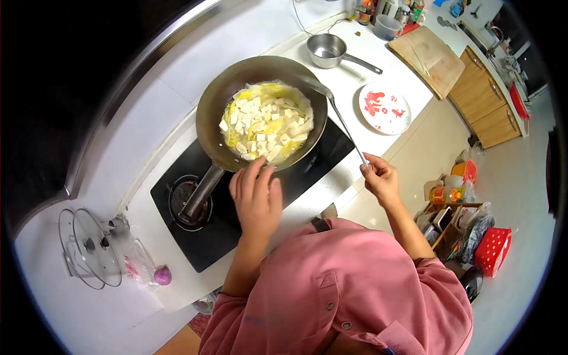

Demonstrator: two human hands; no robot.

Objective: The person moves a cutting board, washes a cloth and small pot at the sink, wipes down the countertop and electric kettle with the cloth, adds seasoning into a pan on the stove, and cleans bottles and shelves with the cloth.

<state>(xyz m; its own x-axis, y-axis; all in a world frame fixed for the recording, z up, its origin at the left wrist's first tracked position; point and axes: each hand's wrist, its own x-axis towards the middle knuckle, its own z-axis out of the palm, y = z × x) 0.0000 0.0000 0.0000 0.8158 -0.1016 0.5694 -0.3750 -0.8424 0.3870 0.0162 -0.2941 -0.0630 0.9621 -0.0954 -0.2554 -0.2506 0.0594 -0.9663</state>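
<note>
A large wok (214,97) stands on the black cooktop (207,251), its handle pointing down and left. Inside lie white tofu cubes (251,115) with yellow egg-like pieces in pale liquid. My right hand (381,179) grips the end of a long-handled metal spatula (346,125). The spatula's head is at the wok's right rim, seen almost edge-on, so its exact shape is unclear. Held over the wok's near edge, my left hand (255,198) is open, fingers a little apart, with nothing in it. Whether its fingertips touch the rim I cannot tell.
Behind the wok sits a small saucepan (326,51). To the right are a white plate (374,123) with red bits and a wooden cutting board (435,56). Glass lids (94,248) lean at the left near a purple onion (163,275). A left burner (189,204) lies beneath the wok handle.
</note>
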